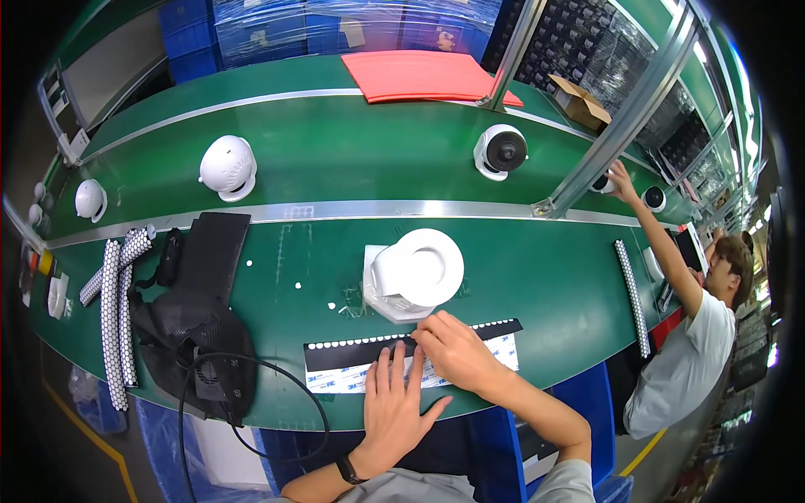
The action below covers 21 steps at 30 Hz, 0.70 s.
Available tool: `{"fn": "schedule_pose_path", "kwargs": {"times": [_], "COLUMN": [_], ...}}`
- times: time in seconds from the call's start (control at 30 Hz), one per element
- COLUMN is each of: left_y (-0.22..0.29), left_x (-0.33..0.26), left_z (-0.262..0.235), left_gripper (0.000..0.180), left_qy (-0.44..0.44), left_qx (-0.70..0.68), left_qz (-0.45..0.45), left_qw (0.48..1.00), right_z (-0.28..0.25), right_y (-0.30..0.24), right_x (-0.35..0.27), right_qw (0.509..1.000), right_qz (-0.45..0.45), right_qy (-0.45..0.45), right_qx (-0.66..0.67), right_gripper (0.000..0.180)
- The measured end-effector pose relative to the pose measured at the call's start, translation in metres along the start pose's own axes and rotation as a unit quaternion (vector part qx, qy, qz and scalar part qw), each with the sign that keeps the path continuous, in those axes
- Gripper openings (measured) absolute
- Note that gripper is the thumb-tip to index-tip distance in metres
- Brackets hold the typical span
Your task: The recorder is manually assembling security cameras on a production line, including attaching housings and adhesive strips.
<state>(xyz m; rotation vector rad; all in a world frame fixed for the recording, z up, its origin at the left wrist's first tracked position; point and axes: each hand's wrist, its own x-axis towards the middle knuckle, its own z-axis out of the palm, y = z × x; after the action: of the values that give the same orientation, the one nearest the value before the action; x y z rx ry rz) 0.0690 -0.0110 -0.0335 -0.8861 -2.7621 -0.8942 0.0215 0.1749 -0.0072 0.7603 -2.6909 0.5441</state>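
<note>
A sheet of adhesive pads [340, 362] lies near the table's front edge, with a black band, a row of white dots along its far edge and a printed white backing. My left hand [392, 415] rests flat on it, fingers stretched out. My right hand [457, 352] is pinched at the dotted edge beside the left fingertips; what its fingers hold, if anything, is hidden. Just beyond stands a white round housing part with a ring-shaped face [449, 268], on a white block [374, 289] that looks wrapped in clear film.
At left lie a black bag [189, 335] with a cable [289, 369] and several honeycomb-patterned rolls [111, 327]. White cameras [228, 168] stand on the green conveyor behind a metal rail [335, 211]. A co-worker [692, 344] reaches over at right. Red foam sheets [419, 75] lie farther back.
</note>
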Motion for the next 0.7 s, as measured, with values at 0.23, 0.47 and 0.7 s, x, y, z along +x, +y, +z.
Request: {"fn": "schedule_pose_path", "kwargs": {"times": [0.23, 0.47, 0.7], "left_y": [0.002, -0.002, -0.005], "left_x": [0.001, 0.0, -0.004], "left_z": [0.001, -0.002, -0.004], "left_gripper": [0.083, 0.081, 0.085], "left_qy": [0.006, -0.001, -0.005], "left_qx": [-0.031, -0.031, -0.013], "left_qz": [-0.005, 0.0, 0.004], "left_qw": [0.999, 1.0, 1.0], "right_z": [0.005, 0.002, 0.0], "right_y": [-0.02, -0.029, -0.042], "right_x": [0.001, 0.007, 0.019], "right_qw": [0.996, 0.992, 0.984], "right_qz": [-0.004, 0.007, 0.065], "right_qy": [0.002, -0.015, -0.074], "right_qx": [-0.084, -0.126, -0.145], "right_gripper": [0.032, 0.028, 0.024]}}
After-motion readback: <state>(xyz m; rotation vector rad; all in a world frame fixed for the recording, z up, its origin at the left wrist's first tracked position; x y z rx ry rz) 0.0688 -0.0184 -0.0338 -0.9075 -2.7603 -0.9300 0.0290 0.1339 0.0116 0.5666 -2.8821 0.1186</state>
